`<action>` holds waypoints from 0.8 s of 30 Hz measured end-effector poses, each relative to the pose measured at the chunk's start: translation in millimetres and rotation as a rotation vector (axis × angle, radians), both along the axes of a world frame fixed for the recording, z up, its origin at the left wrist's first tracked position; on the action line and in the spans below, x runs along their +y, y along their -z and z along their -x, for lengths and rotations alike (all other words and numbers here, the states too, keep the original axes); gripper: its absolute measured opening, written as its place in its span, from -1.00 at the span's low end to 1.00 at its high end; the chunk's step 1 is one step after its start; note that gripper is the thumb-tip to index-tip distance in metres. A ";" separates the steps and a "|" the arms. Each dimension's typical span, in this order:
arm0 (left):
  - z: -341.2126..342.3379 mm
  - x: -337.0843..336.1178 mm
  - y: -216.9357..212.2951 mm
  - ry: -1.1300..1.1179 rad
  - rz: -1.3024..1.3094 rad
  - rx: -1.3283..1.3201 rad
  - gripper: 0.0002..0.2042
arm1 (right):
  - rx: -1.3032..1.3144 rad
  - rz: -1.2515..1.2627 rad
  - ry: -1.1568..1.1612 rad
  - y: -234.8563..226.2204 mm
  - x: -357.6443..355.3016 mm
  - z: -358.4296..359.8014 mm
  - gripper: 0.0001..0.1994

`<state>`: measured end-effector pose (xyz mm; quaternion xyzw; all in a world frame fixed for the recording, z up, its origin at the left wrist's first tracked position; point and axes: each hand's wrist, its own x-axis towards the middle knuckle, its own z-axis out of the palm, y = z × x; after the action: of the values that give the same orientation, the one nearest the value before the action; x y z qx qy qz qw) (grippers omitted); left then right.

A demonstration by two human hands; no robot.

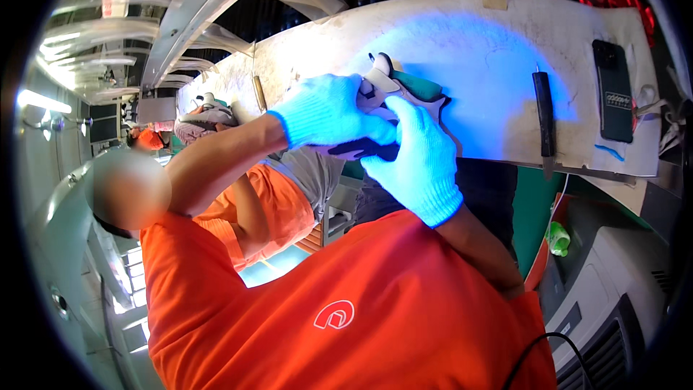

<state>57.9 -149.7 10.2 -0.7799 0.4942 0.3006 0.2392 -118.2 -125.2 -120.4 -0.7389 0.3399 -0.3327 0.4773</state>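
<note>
Both my hands, in white knitted gloves lit blue, are closed around a shoe (421,87) above the table's near edge. It has a pale grey and white upper with a green part showing at its top. My left hand (330,110) grips it from the left, its fingers bent over the pale upper. On the near side, my right hand (419,155) holds it with the thumb toward the left hand and the fingers along its side. Much of the shoe, including most of its dark underside, is hidden behind the gloves.
On the pale tabletop (498,36), a black-handled knife (545,112) and a dark phone (613,94) lie to the right. A wooden-handled tool (258,92) lies at the left. Beside me on the left is another person in orange (278,198). A grey machine (606,267) stands lower right.
</note>
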 end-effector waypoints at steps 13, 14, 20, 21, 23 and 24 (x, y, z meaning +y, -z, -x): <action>-22.5 133.4 -35.9 -0.419 0.480 1.429 0.20 | -0.460 -0.488 -0.014 39.9 47.3 84.8 0.22; -10.9 140.5 -26.8 -0.458 0.583 1.463 0.20 | -0.518 -0.732 -0.004 34.1 46.3 81.4 0.18; 63.3 194.5 79.1 -1.030 0.993 1.574 -0.23 | -0.555 -0.915 0.058 2.6 42.7 78.0 -0.01; 69.5 199.4 98.3 -1.092 0.871 1.641 -0.30 | -0.609 -0.940 0.056 -0.4 46.1 73.3 -0.02; 94.9 191.4 130.6 -1.090 1.012 1.718 -0.38 | -0.631 -0.935 0.040 -2.5 46.7 67.1 -0.07; 103.6 185.5 129.4 -1.100 1.047 1.738 -0.37 | -0.629 -0.915 0.050 2.3 47.7 70.3 -0.16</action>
<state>-45.7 35.8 -119.2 -0.4232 0.1493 0.5580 -0.6980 -188.5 -77.5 -122.7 -0.3130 0.3080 -0.3670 0.8201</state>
